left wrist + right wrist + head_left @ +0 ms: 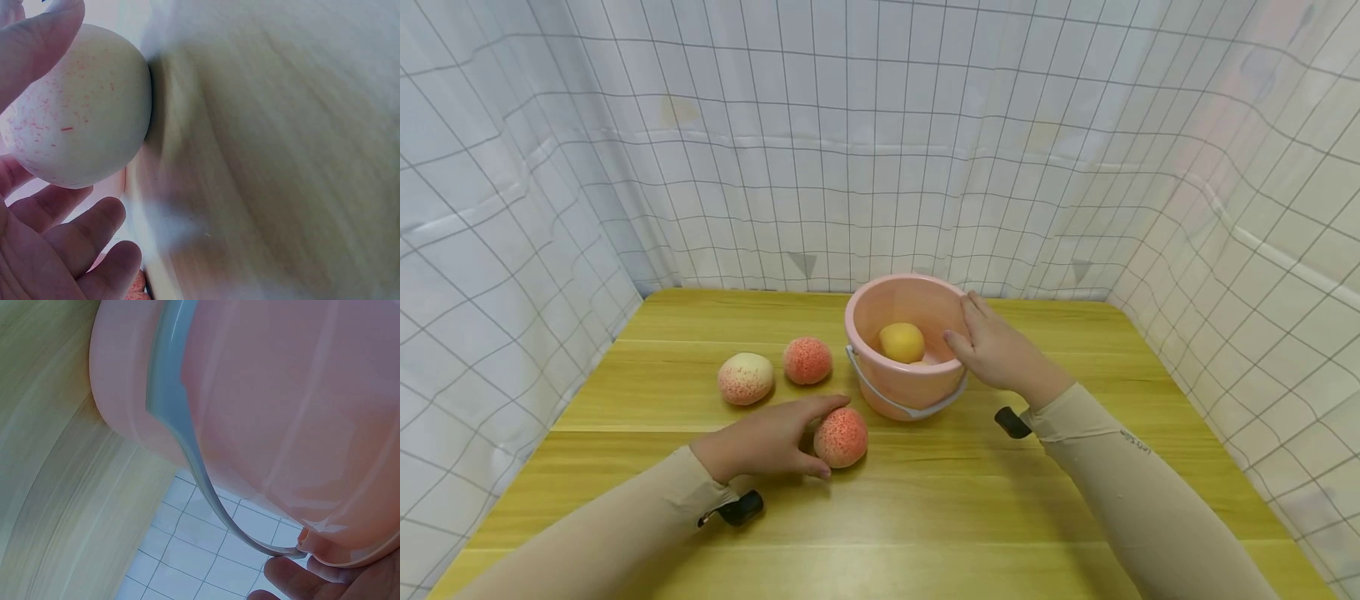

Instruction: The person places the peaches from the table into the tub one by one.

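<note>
Speckled ball, left fingers around; bucket, right fingers gripping

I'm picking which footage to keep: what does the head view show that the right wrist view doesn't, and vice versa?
Only the head view: the left hand holding a speckled ball; a red ball and a cream-topped ball on the table; a yellow ball inside the bucket; both sleeves.

Only the right wrist view: the joint of the handle beside the fingers of the right hand.

Both: the pink bucket, its handle, the right hand, the wooden table and the gridded sheet.
</note>
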Tool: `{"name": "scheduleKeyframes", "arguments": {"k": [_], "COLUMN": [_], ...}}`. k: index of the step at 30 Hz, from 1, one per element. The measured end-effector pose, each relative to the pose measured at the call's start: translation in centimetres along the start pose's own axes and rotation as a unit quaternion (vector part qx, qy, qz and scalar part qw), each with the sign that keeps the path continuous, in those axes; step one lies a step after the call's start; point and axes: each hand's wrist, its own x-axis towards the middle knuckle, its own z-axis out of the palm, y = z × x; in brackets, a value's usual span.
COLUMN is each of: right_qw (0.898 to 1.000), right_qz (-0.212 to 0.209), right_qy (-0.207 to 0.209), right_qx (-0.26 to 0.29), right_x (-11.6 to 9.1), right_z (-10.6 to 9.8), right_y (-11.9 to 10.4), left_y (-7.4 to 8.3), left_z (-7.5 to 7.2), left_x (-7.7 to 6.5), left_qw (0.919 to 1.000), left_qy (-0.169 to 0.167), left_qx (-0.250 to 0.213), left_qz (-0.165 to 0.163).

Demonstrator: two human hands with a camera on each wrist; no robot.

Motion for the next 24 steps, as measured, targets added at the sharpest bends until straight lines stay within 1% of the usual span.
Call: {"name": "scheduleKeyframes", "arguments": {"k": [8,19,24], "right_qw": [1.0,1.0,1.0], "right_qz": [-0.003,-0.002,-0.002], "right_qy": [0.002,0.0,0.0], "right_qx": [0.002,0.003,0.002], "right_x": [0.02,-0.09,-0.14], "right_z": [0.06,-0.09,-0.1], "right_y": [0.06,-0.16,-0.15], "left_y": [0.04,0.11,0.19], "left_z": [0.18,0.37,0.48], "left_x": [0.03,0.21,0.29], "left_qw": [0.9997,0.9994,0.9995], "left_qy": [-0.007,-0.008,-0.007], "left_qx": [-0.021,-0.028,-0.024], "left_qz": [-0.01,-0.016,-0.019]}}
